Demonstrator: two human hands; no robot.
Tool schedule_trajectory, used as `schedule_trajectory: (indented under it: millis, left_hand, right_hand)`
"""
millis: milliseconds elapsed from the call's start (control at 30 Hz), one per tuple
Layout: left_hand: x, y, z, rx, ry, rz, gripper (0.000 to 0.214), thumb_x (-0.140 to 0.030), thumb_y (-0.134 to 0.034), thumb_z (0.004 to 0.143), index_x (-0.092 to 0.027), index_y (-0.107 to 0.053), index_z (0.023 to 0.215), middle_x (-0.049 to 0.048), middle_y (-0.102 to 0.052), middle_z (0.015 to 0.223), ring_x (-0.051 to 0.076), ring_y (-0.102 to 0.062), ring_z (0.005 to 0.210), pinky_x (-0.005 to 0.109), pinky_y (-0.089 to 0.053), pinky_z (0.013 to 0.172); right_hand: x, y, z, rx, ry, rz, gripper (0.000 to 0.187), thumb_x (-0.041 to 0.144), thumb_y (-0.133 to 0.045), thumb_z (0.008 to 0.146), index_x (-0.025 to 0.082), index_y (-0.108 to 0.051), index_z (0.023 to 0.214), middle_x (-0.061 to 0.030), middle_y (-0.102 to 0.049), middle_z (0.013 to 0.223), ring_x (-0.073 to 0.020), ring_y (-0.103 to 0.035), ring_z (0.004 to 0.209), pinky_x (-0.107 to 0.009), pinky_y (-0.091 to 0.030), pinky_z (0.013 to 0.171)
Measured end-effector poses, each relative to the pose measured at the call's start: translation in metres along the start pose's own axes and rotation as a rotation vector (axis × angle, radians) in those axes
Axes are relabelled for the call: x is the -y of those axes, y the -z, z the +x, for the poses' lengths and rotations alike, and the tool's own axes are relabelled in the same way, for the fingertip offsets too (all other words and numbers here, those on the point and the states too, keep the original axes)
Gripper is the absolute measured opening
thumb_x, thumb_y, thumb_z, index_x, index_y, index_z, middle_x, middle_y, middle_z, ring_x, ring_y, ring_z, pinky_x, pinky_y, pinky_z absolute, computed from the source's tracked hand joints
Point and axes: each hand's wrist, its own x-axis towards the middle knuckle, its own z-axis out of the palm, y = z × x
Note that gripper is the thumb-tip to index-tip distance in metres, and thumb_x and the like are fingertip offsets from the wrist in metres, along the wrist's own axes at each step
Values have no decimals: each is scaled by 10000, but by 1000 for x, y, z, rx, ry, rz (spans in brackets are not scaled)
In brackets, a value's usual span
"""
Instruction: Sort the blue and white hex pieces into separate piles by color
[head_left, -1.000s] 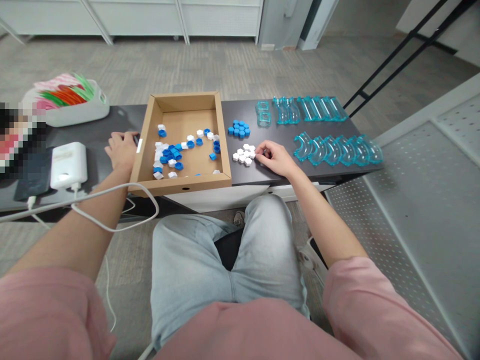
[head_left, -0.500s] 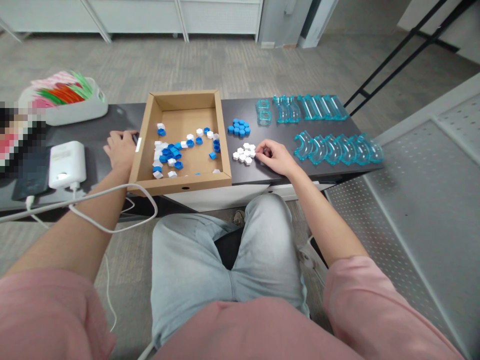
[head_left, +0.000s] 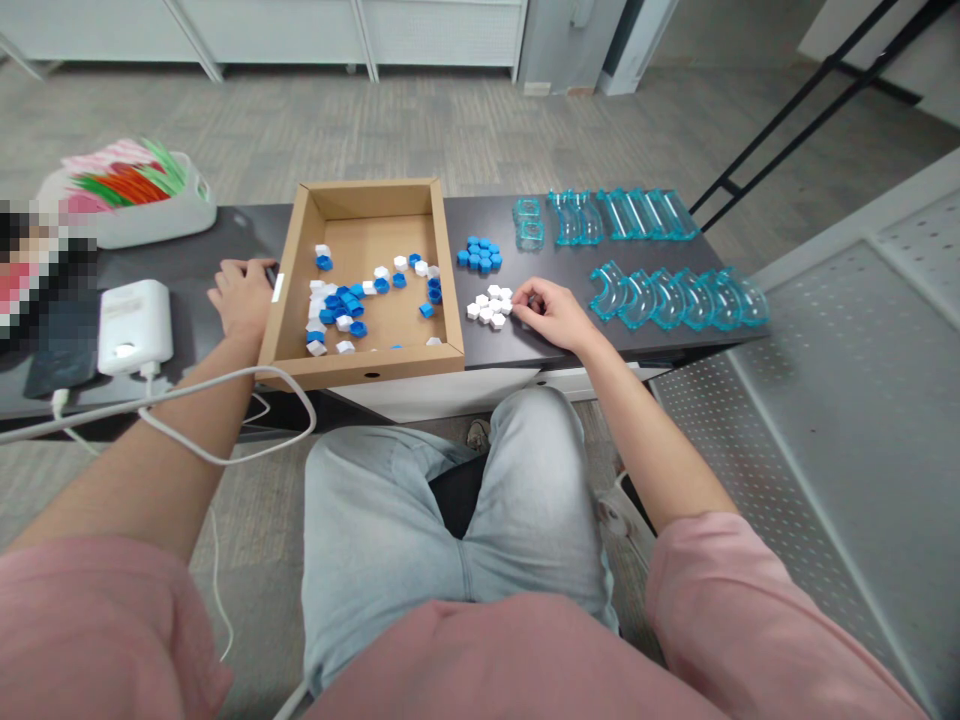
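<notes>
White hexagons (head_left: 489, 307), 1 cluster, right hand (head_left: 551, 315) pinched at its edge, left hand (head_left: 241, 297) flat beside 1 box (head_left: 360, 365)

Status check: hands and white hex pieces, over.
Right hand at white hex cluster, grip unclear. Left hand flat beside cardboard box. Nothing in the way.

Pixelated patch (head_left: 39, 268) hides things at left; right hand (head_left: 553, 316) curls, its fingers' hold unclear
</notes>
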Motion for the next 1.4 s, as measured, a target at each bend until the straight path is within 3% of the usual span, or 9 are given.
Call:
schedule_trajectory:
  millis: [833,1400]
  left_hand:
    - [-1,0,0,-17,-10,-20,590,-312,-382,1162,-156,-661,1658,323,-524,1691,466,-491,1576,661,-362,1320]
    - [-6,4,-3,11,20,17,642,-327,-326,1168,-130,-617,1705,310,-485,1744,461,-457,1610,627,-345,1352]
  right_hand:
    - [-2,1,1,-5,1,-15,115,344,-756,925,256,-744,998,-18,-741,873,-204,-570,726,-356,-483,744]
    - [-2,0,0,-13,-15,-4,105,338,-756,916,261,-733,984,-10,-731,854,-206,-569,735,-352,-486,746]
